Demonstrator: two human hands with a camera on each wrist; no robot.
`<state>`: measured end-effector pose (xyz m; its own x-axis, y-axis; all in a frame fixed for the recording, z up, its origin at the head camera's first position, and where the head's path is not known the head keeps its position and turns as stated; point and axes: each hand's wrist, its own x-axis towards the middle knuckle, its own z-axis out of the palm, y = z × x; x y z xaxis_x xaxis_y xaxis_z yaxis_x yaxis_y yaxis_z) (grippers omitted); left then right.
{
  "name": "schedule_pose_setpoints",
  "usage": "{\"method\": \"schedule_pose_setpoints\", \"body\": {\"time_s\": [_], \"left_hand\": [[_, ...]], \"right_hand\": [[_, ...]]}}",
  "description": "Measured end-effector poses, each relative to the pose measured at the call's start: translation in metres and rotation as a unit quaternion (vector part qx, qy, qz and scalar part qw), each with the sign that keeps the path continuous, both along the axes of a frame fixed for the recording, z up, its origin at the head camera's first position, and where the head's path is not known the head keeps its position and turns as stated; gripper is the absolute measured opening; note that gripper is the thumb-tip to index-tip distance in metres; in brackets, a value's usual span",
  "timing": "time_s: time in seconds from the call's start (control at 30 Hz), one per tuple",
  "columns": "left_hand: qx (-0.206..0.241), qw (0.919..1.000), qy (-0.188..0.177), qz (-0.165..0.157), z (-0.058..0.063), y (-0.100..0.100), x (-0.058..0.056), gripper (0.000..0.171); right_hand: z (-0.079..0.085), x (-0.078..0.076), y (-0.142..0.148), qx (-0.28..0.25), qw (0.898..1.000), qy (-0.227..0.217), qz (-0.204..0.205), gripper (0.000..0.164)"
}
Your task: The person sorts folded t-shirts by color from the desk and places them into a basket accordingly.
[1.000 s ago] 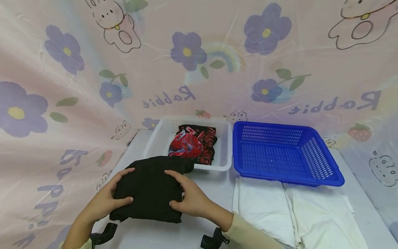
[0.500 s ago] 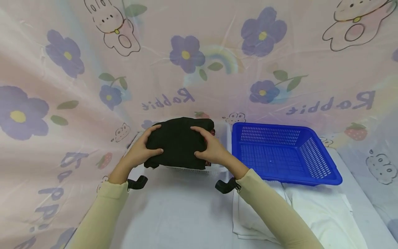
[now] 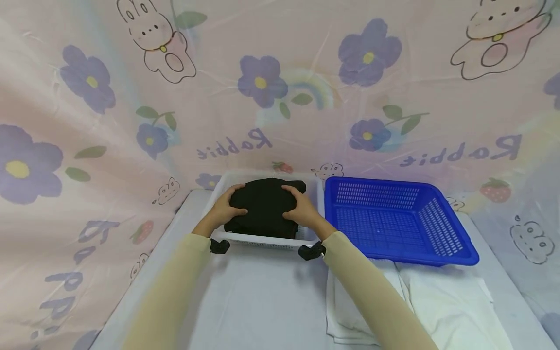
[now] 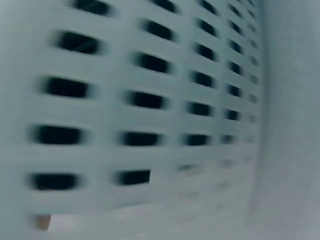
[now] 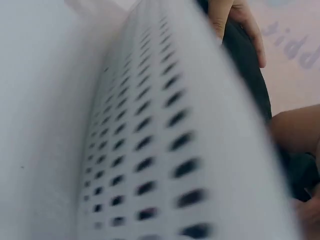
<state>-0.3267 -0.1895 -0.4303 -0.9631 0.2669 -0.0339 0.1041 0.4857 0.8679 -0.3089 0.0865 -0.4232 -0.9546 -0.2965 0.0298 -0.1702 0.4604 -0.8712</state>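
A folded black garment [image 3: 262, 209] lies in the white basket [image 3: 262, 240], covering whatever is below it. My left hand [image 3: 223, 209] grips its left side, thumb on top; on its right side my right hand [image 3: 304, 209] holds it the same way. In the right wrist view, part of the black cloth [image 5: 245, 65] and some fingers show past the basket's rim. The left wrist view is filled by the basket's slotted wall [image 4: 175, 115], so the hand's grip is hidden there.
A blue basket [image 3: 376, 218] stands right of the white one. White folded cloths [image 3: 450, 301] lie in front of it on the white-covered table [image 3: 258, 296]. A patterned curtain [image 3: 306, 116] hangs behind and at the left.
Both hands have carried the black garment forward and right from the table's front to the white basket, then lowered it inside. It now hides the red and black clothes seen there earlier.
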Motion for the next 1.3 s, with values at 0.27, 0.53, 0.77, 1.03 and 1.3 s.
{"method": "schedule_pose_setpoints", "body": {"time_s": [0.27, 0.53, 0.77, 1.03, 1.3], "left_hand": [[-0.089, 0.9947, -0.05, -0.009, -0.025, 0.002, -0.004, 0.086], [-0.105, 0.99, -0.094, 0.002, -0.029, 0.002, -0.002, 0.083], [-0.105, 0.9902, -0.093, 0.005, -0.033, -0.001, -0.002, 0.082], [-0.05, 0.9957, -0.058, 0.052, -0.03, -0.003, -0.008, 0.075], [0.013, 0.998, 0.047, 0.04, 0.012, 0.015, 0.018, 0.067]], "right_hand": [[-0.032, 0.002, -0.003, 0.028, 0.996, -0.076, -0.034, 0.091], [-0.038, 0.006, -0.005, 0.023, 0.992, -0.115, -0.039, 0.092], [-0.041, 0.006, -0.007, 0.045, 0.991, -0.12, -0.043, 0.089], [-0.032, 0.007, -0.009, 0.091, 0.991, -0.088, -0.037, 0.086], [0.018, 0.047, 0.011, 0.134, 0.991, 0.009, -0.004, 0.072]]}}
